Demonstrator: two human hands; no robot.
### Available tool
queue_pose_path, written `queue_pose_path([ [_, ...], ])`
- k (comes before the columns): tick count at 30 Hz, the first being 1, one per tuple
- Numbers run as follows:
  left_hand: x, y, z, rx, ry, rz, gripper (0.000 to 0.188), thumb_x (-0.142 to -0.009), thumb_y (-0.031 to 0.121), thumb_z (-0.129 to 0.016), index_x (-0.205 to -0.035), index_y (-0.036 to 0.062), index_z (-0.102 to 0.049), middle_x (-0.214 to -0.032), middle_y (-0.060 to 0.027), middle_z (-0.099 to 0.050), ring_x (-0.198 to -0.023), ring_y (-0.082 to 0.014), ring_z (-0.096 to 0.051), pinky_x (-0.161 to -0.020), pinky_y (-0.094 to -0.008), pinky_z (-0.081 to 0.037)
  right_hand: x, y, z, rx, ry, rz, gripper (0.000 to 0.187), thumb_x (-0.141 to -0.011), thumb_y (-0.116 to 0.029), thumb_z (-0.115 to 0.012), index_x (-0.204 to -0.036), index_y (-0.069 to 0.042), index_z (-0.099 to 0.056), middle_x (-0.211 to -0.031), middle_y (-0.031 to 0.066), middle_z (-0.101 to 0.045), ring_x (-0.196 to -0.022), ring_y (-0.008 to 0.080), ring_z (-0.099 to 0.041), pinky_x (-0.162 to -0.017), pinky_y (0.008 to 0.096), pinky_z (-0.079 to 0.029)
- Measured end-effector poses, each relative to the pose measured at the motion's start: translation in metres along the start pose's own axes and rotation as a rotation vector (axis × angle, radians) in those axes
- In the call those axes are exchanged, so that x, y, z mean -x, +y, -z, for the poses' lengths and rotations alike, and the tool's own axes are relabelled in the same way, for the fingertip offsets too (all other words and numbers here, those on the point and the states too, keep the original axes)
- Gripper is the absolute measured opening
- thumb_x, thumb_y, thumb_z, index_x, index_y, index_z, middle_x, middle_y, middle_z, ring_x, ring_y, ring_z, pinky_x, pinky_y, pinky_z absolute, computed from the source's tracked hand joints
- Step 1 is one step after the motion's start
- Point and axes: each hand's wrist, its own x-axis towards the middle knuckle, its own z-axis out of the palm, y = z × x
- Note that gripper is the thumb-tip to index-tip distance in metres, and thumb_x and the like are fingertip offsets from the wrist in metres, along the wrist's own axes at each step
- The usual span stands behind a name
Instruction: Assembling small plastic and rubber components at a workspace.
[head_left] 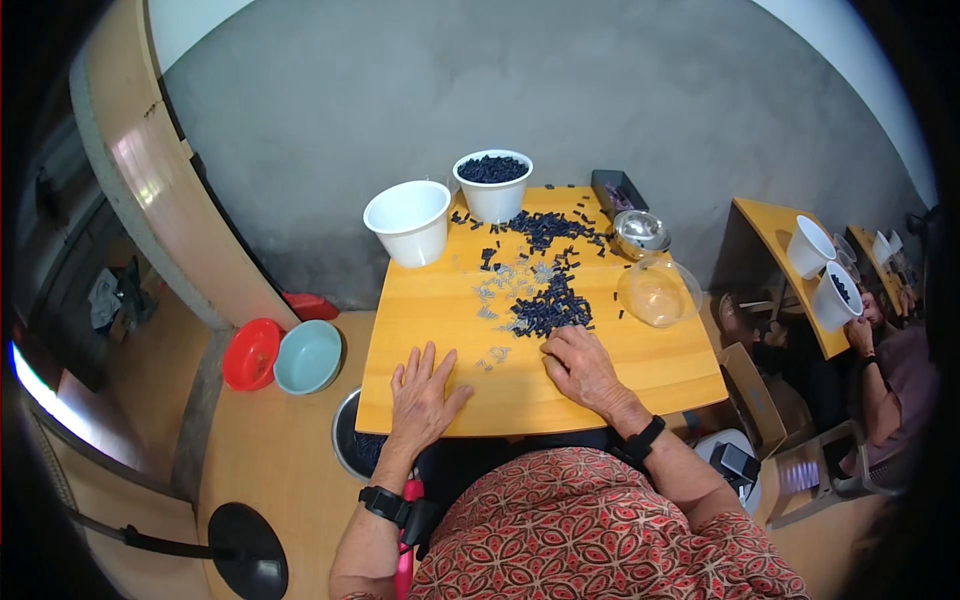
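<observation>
My left hand (424, 396) lies flat near the front left of the yellow wooden table (640, 365), fingers spread, holding nothing. My right hand (583, 368) rests with curled fingers at the near edge of a pile of small dark blue pieces (552, 308). Whatever those fingers may hold is hidden. Small shiny metal pieces, like little springs (495, 293), are scattered left of that pile, with a few nearer my left hand. Farther back lies a second heap of the dark pieces (548, 229).
At the back stand a white bucket (408, 235) and another white bucket (494, 203) full of dark pieces. To the right are a clear bowl (683, 305), a metal bowl (641, 234) and a black tray (606, 190). Basins (308, 357) sit on the floor. Another person (895, 400) sits right.
</observation>
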Motion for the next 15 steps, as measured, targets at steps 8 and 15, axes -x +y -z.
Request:
queue_pose_path([
  [8,0.0,0.001,0.004,0.04,-0.044,0.045,0.066,-0.093,0.047,-0.063,-0.147,0.0093,-0.05,-0.155,-0.0275,-0.038,-0.147,-0.0434,-0.029,-0.118,-0.0548,-0.018,-0.003,-0.005,0.004,-0.002,-0.062,-0.017,0.014,-0.084,-0.009,-0.066,-0.098,-0.004,-0.065,-0.102,0.0108,-0.06,-0.096,0.0312,-0.057,-0.084,0.0415,-0.046],
  [15,-0.003,0.008,0.01,0.066,-0.045,0.039,0.066,-0.09,0.037,-0.07,-0.145,0.0078,-0.05,-0.155,-0.0267,-0.038,-0.146,-0.0432,-0.031,-0.118,-0.0542,-0.019,-0.003,-0.011,0.021,0.044,-0.217,-0.003,0.022,-0.085,-0.008,-0.065,-0.107,-0.003,-0.063,-0.108,0.014,-0.059,-0.099,0.0315,-0.056,-0.084,0.0417,-0.045],
])
